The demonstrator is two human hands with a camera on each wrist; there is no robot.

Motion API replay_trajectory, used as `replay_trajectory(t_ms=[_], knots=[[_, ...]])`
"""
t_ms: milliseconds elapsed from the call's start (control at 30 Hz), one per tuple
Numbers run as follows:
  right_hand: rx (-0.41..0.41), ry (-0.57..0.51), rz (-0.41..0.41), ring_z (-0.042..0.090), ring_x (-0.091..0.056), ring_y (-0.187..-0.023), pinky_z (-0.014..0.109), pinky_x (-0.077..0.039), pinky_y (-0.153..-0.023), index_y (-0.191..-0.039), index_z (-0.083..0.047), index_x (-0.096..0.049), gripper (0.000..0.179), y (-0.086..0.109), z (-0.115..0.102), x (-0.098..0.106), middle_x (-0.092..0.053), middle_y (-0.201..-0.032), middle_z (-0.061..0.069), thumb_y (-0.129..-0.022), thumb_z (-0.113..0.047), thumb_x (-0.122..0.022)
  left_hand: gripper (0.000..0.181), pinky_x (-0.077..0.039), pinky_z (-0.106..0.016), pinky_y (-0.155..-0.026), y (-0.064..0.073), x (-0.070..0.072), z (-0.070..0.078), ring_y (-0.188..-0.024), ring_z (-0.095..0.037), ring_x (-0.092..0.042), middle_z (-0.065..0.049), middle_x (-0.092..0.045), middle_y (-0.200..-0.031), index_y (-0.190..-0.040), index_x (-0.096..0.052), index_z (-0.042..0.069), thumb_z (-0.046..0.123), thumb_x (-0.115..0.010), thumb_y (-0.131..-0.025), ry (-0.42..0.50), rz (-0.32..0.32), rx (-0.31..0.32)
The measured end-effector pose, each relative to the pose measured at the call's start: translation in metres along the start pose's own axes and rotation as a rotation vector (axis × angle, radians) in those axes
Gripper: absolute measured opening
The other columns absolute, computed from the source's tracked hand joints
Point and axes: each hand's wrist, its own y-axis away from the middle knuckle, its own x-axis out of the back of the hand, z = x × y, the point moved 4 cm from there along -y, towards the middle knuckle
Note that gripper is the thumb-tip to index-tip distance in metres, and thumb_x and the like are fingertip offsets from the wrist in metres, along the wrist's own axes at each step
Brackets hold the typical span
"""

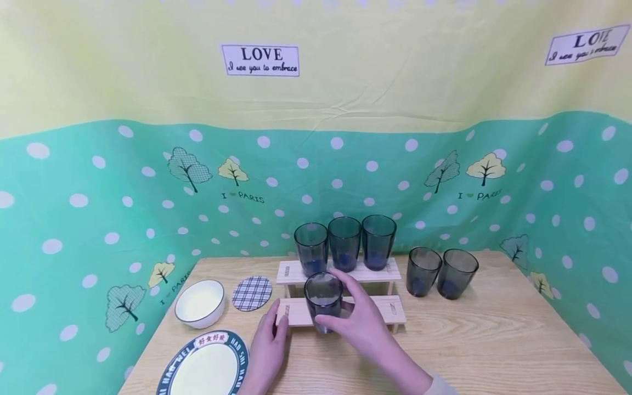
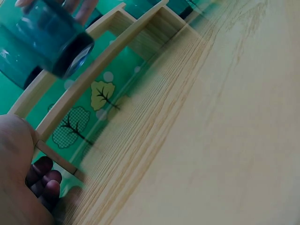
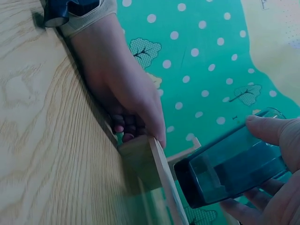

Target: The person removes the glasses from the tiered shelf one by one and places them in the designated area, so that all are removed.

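My right hand (image 1: pixel 362 323) holds a dark tinted glass (image 1: pixel 323 299), thumb on the near side and fingers around the far side. In the right wrist view the glass (image 3: pixel 234 161) is tilted, its base close above the front edge of the two-step wooden rack (image 1: pixel 380 310). At the left end of the lower step, my left hand (image 1: pixel 269 343) grips the rack, thumb at the front edge and other fingers curled at the end. Three matching glasses (image 1: pixel 344 244) stand in a row on the upper step, behind the held one.
Two more dark glasses (image 1: pixel 423 272) stand side by side on the table right of the rack. To the left are a checked round coaster (image 1: pixel 252 293), a white bowl (image 1: pixel 199 303) and a plate with a lettered green rim (image 1: pixel 240 354). Patterned cloth (image 1: pixel 345 181) hangs behind the table.
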Motion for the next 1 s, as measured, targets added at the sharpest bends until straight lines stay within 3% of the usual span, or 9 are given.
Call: replay_trajectory(t_ms=[300,467,667,1000], knots=[[-0.081,0.01,0.069,0.05,-0.065,-0.131,0.045,-0.067,-0.095,-0.163,-0.038,-0.053,0.097,0.012,0.002,0.041,-0.047,-0.166,0.013,-0.081,-0.021,-0.102,0.058,-0.044,-0.066,-0.12,0.001,0.002,0.001,-0.147,-0.047,-0.053,-0.024,-0.059,-0.153,-0.169,-0.043,0.007,0.035,-0.053,-0.119,-0.019,0.029,-0.041],[-0.112,0.065,0.087,0.047,-0.062,-0.137,0.045,-0.063,-0.103,-0.165,-0.04,-0.048,0.1,0.017,0.007,0.068,-0.048,-0.165,0.011,-0.082,-0.025,-0.101,0.058,-0.043,-0.065,-0.122,0.002,0.001,0.0,-0.148,-0.047,-0.052,-0.024,-0.058,-0.155,-0.17,-0.042,0.008,0.034,-0.053,-0.119,-0.011,0.027,-0.038],[-0.111,0.145,0.119,0.037,-0.053,-0.147,0.046,-0.056,-0.114,-0.167,-0.034,-0.044,0.101,0.023,0.013,0.101,-0.051,-0.163,0.011,-0.084,-0.028,-0.1,0.06,-0.043,-0.065,-0.122,0.002,0.002,0.0,-0.149,-0.047,-0.051,-0.024,-0.056,-0.157,-0.171,-0.04,0.009,0.038,-0.051,-0.119,0.001,0.01,-0.019],[-0.101,0.222,0.186,0.045,-0.051,-0.147,0.047,-0.055,-0.112,-0.173,-0.029,-0.037,0.105,0.037,0.023,0.149,-0.05,-0.162,0.023,-0.088,-0.031,-0.098,0.06,-0.045,-0.065,-0.12,0.002,0.001,0.0,-0.147,-0.046,-0.053,-0.022,-0.059,-0.154,-0.171,-0.04,0.008,0.037,-0.051,-0.119,-0.006,0.006,-0.029]])
